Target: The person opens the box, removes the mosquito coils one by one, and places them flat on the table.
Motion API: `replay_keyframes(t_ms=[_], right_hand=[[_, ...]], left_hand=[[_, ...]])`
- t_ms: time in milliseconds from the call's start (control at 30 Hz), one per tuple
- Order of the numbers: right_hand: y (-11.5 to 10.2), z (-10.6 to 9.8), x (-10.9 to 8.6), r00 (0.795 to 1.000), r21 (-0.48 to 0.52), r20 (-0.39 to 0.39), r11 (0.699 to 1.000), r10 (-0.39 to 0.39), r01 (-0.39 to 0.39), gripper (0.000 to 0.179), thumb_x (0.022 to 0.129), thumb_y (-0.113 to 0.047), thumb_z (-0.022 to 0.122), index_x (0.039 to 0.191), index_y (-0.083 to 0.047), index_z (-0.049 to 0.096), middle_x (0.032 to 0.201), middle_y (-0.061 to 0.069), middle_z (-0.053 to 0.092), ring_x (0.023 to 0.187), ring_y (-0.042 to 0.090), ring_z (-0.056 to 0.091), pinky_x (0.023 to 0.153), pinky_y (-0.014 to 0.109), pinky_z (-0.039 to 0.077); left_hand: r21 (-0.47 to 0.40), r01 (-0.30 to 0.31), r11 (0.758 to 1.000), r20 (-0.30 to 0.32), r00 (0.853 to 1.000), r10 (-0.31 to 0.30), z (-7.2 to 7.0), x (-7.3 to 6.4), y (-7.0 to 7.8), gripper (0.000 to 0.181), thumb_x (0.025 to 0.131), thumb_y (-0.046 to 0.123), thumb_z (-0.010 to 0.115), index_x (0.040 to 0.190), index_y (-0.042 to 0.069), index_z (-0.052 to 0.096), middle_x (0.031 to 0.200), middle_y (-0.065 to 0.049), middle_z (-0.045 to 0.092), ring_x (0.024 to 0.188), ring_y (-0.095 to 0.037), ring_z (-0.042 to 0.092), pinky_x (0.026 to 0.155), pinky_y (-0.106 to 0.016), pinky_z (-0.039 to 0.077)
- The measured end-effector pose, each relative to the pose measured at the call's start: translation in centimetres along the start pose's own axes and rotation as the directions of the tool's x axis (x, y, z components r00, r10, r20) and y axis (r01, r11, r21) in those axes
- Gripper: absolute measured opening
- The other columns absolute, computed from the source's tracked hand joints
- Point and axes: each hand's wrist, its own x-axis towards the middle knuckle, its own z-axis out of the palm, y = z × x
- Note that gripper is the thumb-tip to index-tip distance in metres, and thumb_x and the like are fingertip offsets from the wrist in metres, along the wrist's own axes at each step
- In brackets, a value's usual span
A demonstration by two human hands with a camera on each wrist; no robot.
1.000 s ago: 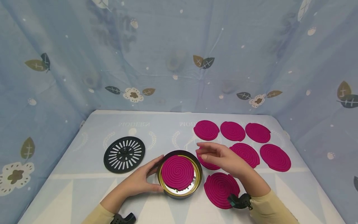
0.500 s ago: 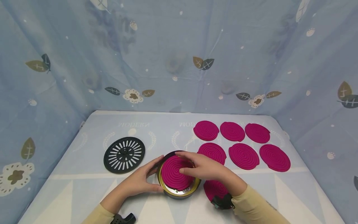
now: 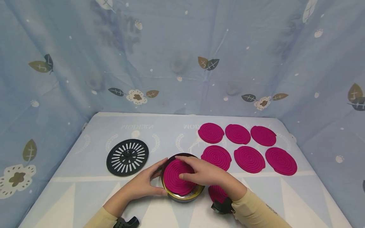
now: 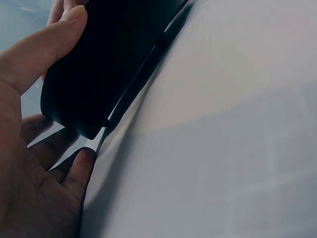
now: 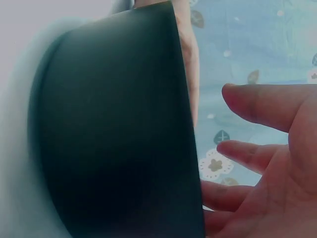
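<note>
In the head view a round tin (image 3: 183, 200), dark outside and gold within, stands at the table's front middle. Inside it lies a magenta mosquito coil (image 3: 174, 181), partly covered by my right hand (image 3: 203, 171). That hand's thumb touches the coil's face while the fingers reach over its far edge. Seen from the right wrist, its fingers (image 5: 247, 148) are straight and spread beside the tin's rim. My left hand (image 3: 145, 183) grips the tin's left side. In the left wrist view its thumb (image 4: 54, 44) lies along the dark wall (image 4: 99, 69), other fingers around the far side.
A black slotted lid (image 3: 127, 157) lies left of the tin. Several more magenta mosquito coils (image 3: 249, 159) are laid out in rows at the right, one (image 3: 218, 193) partly under the right forearm. A blue patterned curtain (image 3: 182, 63) hangs around the table's back and sides.
My right hand has come left from above the coils on the table to the coil in the tin. That coil has shifted slightly left. The left hand stays on the tin.
</note>
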Motion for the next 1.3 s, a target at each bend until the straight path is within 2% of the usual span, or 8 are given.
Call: replay_keyframes(t_ms=[167, 433, 567, 800, 967, 1133, 1300], right_hand=[[0.2, -0.1, -0.1, 1.0, 0.035, 0.001, 0.999, -0.001, 0.001, 0.068, 0.094, -0.049, 0.063, 0.153, -0.027, 0.038, 0.146, -0.001, 0.047, 0.135, 0.015, 0.041, 0.112, 0.047, 0.04], [0.4, -0.9, -0.4, 1.0, 0.161, 0.009, 0.987, -0.022, 0.02, 0.067, 0.094, -0.041, 0.065, 0.153, -0.022, 0.038, 0.141, 0.003, 0.052, 0.128, 0.021, 0.049, 0.108, 0.046, 0.045], [0.5, -1.1, -0.6, 1.0, 0.209, 0.001, 0.978, -0.011, 0.011, 0.067, 0.095, -0.039, 0.065, 0.153, -0.019, 0.039, 0.143, 0.004, 0.052, 0.127, 0.023, 0.052, 0.107, 0.047, 0.046], [0.7, -1.3, -1.2, 1.0, 0.285, 0.006, 0.958, 0.015, -0.016, 0.067, 0.094, -0.041, 0.066, 0.153, -0.024, 0.039, 0.147, 0.003, 0.048, 0.131, 0.024, 0.05, 0.11, 0.047, 0.044], [1.3, -1.1, -1.4, 0.999, 0.302, -0.03, 0.953, 0.041, -0.03, 0.064, 0.093, -0.042, 0.067, 0.151, -0.027, 0.042, 0.145, 0.001, 0.05, 0.127, 0.022, 0.052, 0.105, 0.046, 0.049], [1.9, -0.8, -1.4, 0.997, 0.388, -0.051, 0.921, 0.06, -0.035, 0.06, 0.094, -0.035, 0.069, 0.148, -0.025, 0.045, 0.143, 0.006, 0.05, 0.125, 0.025, 0.054, 0.101, 0.044, 0.053], [2.2, -0.6, -1.4, 0.997, 0.472, -0.048, 0.881, 0.065, -0.035, 0.06, 0.093, -0.027, 0.071, 0.147, -0.023, 0.047, 0.142, 0.011, 0.05, 0.112, 0.024, 0.064, 0.091, 0.036, 0.059]], left_hand=[[0.012, 0.021, 1.0, -0.01, 1.0, -0.021, 0.0, 0.0, 0.2, 0.113, 0.062, 0.049, 0.091, 0.155, 0.035, 0.029, 0.154, 0.009, 0.036, 0.136, -0.01, 0.041, 0.112, -0.027, 0.038], [0.001, 0.025, 1.0, -0.005, 1.0, -0.025, 0.0, 0.1, 0.3, 0.116, 0.062, 0.048, 0.092, 0.157, 0.026, 0.029, 0.154, 0.009, 0.036, 0.137, -0.009, 0.041, 0.112, -0.026, 0.038], [-0.009, 0.025, 1.0, -0.003, 1.0, -0.025, 0.0, 0.1, 0.3, 0.115, 0.063, 0.046, 0.092, 0.157, 0.025, 0.029, 0.155, 0.009, 0.035, 0.137, -0.01, 0.041, 0.112, -0.026, 0.038], [-0.022, 0.024, 0.999, 0.005, 1.0, -0.024, 0.0, 0.0, 0.4, 0.113, 0.065, 0.043, 0.092, 0.157, 0.025, 0.029, 0.155, 0.008, 0.035, 0.136, -0.011, 0.042, 0.113, -0.027, 0.037], [-0.025, 0.018, 1.0, 0.008, 1.0, -0.017, 0.0, 0.0, 0.3, 0.111, 0.066, 0.042, 0.092, 0.156, 0.031, 0.029, 0.156, 0.009, 0.033, 0.135, -0.012, 0.044, 0.113, -0.027, 0.037], [-0.024, 0.023, 0.999, 0.007, 1.0, -0.023, 0.0, 0.0, 0.6, 0.112, 0.065, 0.043, 0.092, 0.156, 0.028, 0.029, 0.156, 0.008, 0.034, 0.135, -0.01, 0.043, 0.113, -0.027, 0.037], [-0.026, 0.025, 0.999, 0.005, 1.0, -0.025, 0.0, 0.0, 0.7, 0.113, 0.064, 0.043, 0.092, 0.157, 0.025, 0.029, 0.155, 0.009, 0.034, 0.136, -0.009, 0.041, 0.112, -0.026, 0.038]])
